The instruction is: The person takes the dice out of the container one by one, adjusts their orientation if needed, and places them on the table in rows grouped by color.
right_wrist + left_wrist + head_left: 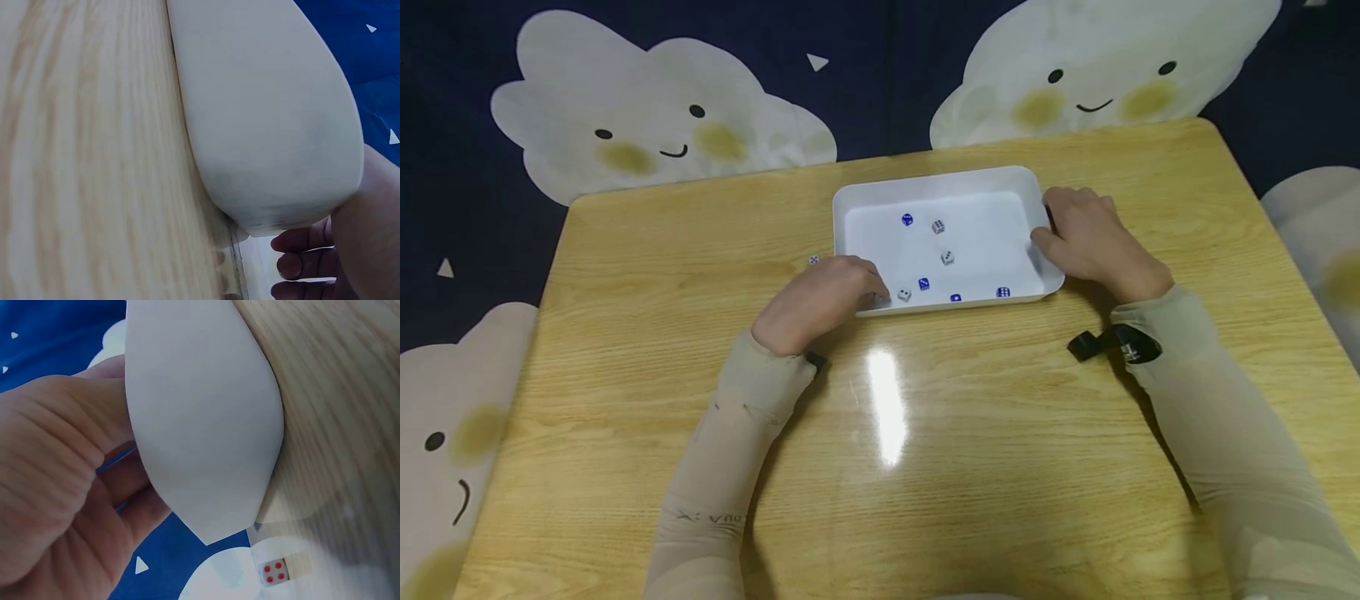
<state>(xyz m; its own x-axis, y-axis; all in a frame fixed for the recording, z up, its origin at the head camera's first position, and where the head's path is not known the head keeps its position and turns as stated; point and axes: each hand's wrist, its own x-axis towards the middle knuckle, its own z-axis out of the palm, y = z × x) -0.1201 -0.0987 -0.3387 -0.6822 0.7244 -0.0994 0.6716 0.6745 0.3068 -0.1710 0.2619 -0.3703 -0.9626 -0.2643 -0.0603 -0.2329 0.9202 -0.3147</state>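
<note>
A shallow white tray [988, 221] holds several small dice, some blue and some whitish. My left hand [823, 300] reaches over the tray's front left corner with its fingers bent down inside. A pale die [882, 297] shows at the left fingertips; the tray wall hides them in the left wrist view, so a pinch cannot be made out. My right hand [1093, 242] grips the tray's right end, its thumb over the rim and its other fingers outside. Nearest the left fingers lies a white die [904, 294]; blue dice [923, 284] are close by.
Outside the tray, on the wooden table [662, 333] at its left, lies a white die with red pips [274, 572]. A dark blue cloth with smiling clouds [880, 83] hangs behind the table's back edge. Both forearms wear light sleeves.
</note>
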